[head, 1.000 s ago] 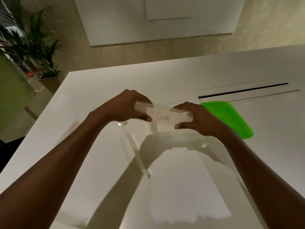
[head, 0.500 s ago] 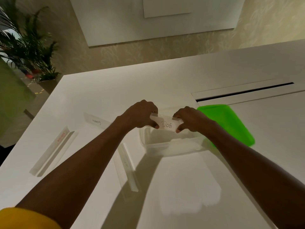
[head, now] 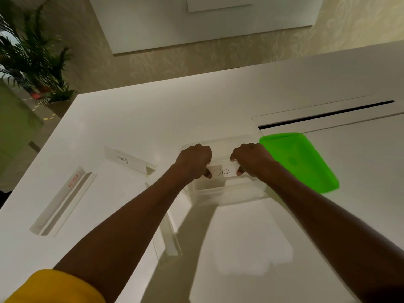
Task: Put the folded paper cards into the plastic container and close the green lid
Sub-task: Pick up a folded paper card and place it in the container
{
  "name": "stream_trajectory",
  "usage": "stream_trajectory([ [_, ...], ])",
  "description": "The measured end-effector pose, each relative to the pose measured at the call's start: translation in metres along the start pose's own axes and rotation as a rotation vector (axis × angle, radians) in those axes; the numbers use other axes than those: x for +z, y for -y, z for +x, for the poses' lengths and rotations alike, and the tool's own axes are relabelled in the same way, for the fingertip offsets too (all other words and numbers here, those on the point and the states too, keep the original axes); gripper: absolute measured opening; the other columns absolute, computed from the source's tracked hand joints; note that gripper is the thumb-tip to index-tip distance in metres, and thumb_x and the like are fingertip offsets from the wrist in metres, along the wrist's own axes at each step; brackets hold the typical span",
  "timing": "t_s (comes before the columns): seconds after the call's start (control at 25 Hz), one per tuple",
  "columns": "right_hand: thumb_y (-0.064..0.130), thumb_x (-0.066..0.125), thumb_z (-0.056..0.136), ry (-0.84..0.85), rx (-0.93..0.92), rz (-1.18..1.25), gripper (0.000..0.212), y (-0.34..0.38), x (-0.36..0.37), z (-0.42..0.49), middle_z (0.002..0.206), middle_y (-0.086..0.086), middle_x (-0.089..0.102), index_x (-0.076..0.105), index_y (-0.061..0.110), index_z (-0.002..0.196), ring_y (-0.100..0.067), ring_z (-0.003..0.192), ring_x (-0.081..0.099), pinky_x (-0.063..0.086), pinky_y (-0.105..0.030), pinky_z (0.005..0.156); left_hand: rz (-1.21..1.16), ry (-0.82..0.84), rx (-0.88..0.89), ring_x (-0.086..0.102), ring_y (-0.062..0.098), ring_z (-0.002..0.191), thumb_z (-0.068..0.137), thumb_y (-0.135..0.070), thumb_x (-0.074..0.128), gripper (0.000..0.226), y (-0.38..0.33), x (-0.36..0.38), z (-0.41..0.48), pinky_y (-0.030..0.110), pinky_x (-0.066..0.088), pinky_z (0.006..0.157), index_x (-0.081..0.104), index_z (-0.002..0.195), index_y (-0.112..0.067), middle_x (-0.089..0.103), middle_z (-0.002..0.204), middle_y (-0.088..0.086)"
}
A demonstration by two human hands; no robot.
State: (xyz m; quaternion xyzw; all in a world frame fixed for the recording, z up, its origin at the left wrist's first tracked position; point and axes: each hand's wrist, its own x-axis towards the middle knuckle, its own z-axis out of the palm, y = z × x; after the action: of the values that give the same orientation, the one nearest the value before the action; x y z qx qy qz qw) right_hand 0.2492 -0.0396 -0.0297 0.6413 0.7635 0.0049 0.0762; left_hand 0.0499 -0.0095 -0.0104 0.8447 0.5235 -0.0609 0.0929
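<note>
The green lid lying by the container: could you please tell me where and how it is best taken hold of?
Probably its right long edge, approached from the right. The green lid lies flat on the table, so only a rim offers a pinch; its left edge is crowded by the container and the right hand.

Container [head: 227,194] on table [head: 240,237], centre; lid [head: 299,160] just right; Dog card [head: 222,171] over container; Giraffe card [head: 129,160], edge card [head: 63,202], near card [head: 169,235] to its left.
</note>
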Motion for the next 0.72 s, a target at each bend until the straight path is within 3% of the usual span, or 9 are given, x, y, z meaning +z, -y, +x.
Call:
stream_trajectory([
  [0.28, 0.029, 0.079, 0.085, -0.024, -0.036, -0.052, 0.053, 0.000, 0.006, 0.001, 0.126, -0.007, 0.069, 0.062, 0.024, 0.135, -0.028, 0.115, 0.066, 0.048, -0.035, 0.091, -0.028, 0.007, -0.066, 0.068, 0.033, 0.105, 0.080, -0.034, 0.089, 0.053, 0.001, 0.015, -0.006, 0.042, 0.058, 0.087, 0.066, 0.122, -0.012, 0.067, 0.119, 0.010],
  [0.44, 0.027, 0.078, 0.086, -0.070, -0.050, -0.067, 0.045, 0.001, 0.008, -0.001, 0.115, -0.008, 0.072, 0.062, 0.022, 0.127, -0.030, 0.105, 0.069, 0.051, -0.036, 0.086, 0.029, -0.040, -0.055, 0.065, 0.033, 0.116, 0.090, -0.035, 0.078, 0.052, 0.002, 0.019, -0.011, 0.043, 0.057, 0.092, 0.059, 0.134, -0.014, 0.062, 0.130, 0.010],
  [0.56, 0.025, 0.079, 0.085, -0.097, -0.037, -0.035, 0.048, 0.003, 0.009, -0.002, 0.110, -0.008, 0.072, 0.054, 0.020, 0.126, -0.030, 0.098, 0.070, 0.051, -0.037, 0.080, 0.056, -0.066, -0.058, 0.066, 0.033, 0.114, 0.093, -0.028, 0.072, 0.046, 0.000, 0.019, -0.014, 0.042, 0.057, 0.090, 0.058, 0.134, -0.012, 0.061, 0.131, 0.011],
  [0.72, 0.022, 0.079, 0.083, -0.122, -0.028, 0.046, 0.053, 0.002, 0.010, -0.003, 0.119, -0.005, 0.067, 0.050, 0.019, 0.128, -0.027, 0.108, 0.066, 0.051, -0.038, 0.083, 0.136, -0.138, -0.033, 0.068, 0.034, 0.105, 0.094, -0.024, 0.071, 0.033, -0.003, 0.019, -0.018, 0.039, 0.054, 0.080, 0.062, 0.122, -0.009, 0.066, 0.120, 0.012],
])
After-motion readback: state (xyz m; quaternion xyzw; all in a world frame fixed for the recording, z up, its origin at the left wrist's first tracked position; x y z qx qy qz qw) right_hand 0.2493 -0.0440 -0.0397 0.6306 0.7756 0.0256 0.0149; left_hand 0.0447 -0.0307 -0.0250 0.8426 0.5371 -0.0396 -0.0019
